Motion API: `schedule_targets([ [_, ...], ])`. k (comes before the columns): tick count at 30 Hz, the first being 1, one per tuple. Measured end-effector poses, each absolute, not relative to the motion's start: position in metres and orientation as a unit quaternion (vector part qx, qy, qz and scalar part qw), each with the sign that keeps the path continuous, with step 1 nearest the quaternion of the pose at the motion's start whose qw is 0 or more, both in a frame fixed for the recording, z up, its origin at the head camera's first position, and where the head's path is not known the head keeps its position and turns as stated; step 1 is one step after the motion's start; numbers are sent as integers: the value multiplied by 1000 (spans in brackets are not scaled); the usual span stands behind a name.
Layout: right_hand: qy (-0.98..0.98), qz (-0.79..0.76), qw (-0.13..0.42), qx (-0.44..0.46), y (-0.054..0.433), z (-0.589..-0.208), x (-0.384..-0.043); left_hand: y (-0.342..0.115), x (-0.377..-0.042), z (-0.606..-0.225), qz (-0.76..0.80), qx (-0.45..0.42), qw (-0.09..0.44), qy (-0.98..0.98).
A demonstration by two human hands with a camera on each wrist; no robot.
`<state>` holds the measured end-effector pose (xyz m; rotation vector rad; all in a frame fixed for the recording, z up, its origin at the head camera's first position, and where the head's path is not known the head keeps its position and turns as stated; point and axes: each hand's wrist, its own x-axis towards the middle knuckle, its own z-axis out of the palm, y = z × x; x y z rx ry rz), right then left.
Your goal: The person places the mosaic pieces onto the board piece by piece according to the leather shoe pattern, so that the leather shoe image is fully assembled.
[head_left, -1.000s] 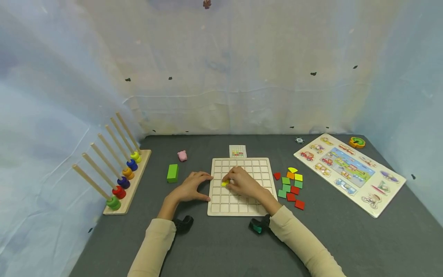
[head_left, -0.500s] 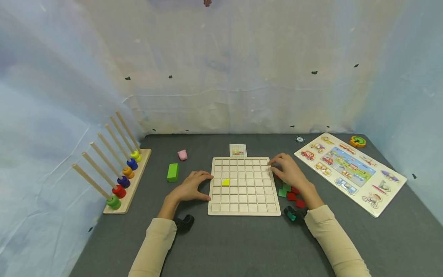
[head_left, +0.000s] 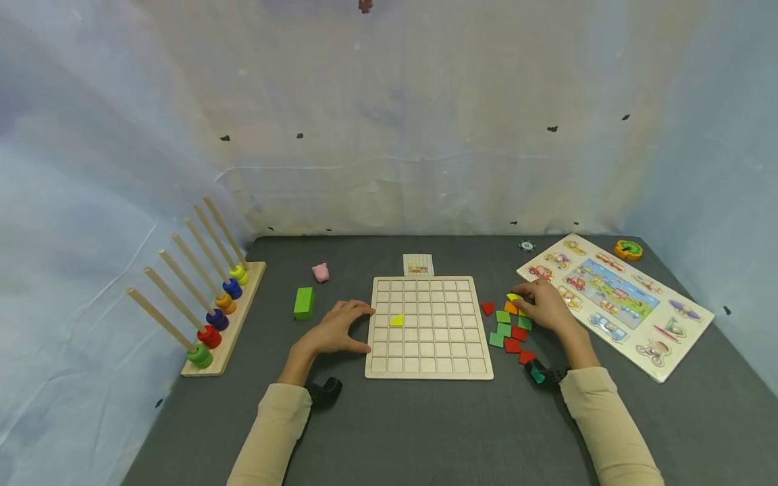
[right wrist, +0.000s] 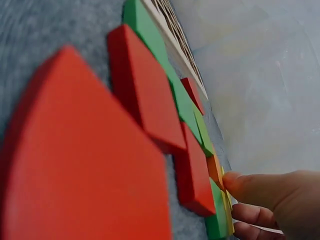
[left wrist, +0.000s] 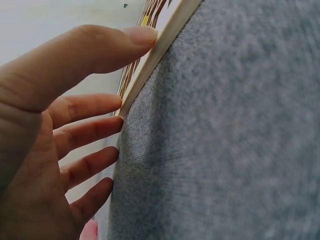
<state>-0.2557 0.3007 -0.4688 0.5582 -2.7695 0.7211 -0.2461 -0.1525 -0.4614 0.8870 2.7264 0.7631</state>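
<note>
A wooden grid board (head_left: pixel 429 370) lies flat in the middle of the table. One yellow tile with a rounded corner (head_left: pixel 396 320) sits in a cell on its left side. My left hand (head_left: pixel 333 329) rests at the board's left edge, thumb and fingers spread; in the left wrist view the thumb (left wrist: pixel 142 35) touches the rim. To the right of the board, my right hand (head_left: pixel 547 307) pinches a yellow tile (head_left: pixel 512 297) at the far end of a cluster of tiles. Red tiles (right wrist: pixel 150 90) and green tiles (right wrist: pixel 145 30) lie nearest the right wrist camera.
A small pattern card (head_left: pixel 417 264) lies behind the board. On the left are a peg stand with coloured rings (head_left: pixel 236 317), a green block (head_left: pixel 303 304) and a pink pig (head_left: pixel 320 273). A vehicle picture puzzle (head_left: pixel 656 368) and a poker chip (head_left: pixel 526 246) lie at right.
My right hand has let go of the yellow tile on the board and moved right to the loose tiles. My left hand has stayed at the board's edge.
</note>
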Motion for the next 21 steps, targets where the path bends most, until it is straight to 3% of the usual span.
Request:
schedule_targets([
  [12, -945, 272, 89, 159, 298, -467, -257, -148, -244, -459, 253, 291, 86, 919],
  [21, -948, 253, 33, 189, 304, -455, -253, -150, -246, -464, 251, 286, 83, 921],
])
